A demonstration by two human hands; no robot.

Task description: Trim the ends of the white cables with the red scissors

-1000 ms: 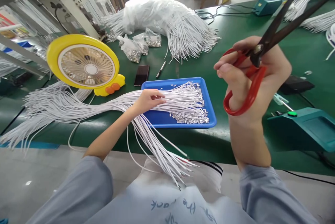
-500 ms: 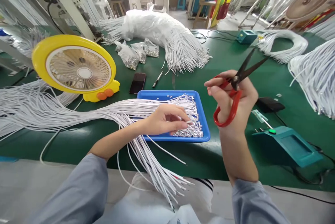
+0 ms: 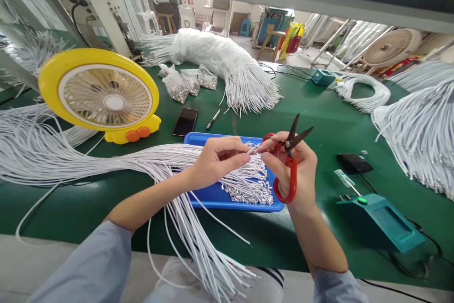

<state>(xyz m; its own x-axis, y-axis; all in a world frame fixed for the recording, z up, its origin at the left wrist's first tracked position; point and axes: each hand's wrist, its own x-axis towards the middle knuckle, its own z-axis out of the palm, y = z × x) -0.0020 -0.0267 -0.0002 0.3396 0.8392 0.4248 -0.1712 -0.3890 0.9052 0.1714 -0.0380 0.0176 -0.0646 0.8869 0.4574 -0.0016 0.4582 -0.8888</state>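
Observation:
My left hand is closed in a pinch on the end of a white cable, above the blue tray. Red-handled scissors hang on the fingers of my right hand, their dark blades apart and pointing up and away. The thumb and forefinger of that hand come up close to the cable end; whether they touch it I cannot tell. Under my hands, a bundle of white cables runs into the tray, with shiny metal ends. More loose cable ends droop over the table's front edge.
A yellow fan stands at left. Behind the tray lie a phone, a pen, bags of small metal parts and a plastic-wrapped cable bundle. At right sit a teal device, a black box and more cables.
My right hand with the scissors has moved left and in, so its fingertips are beside those of my left hand. The camera view has tilted up, showing a shelf overhead.

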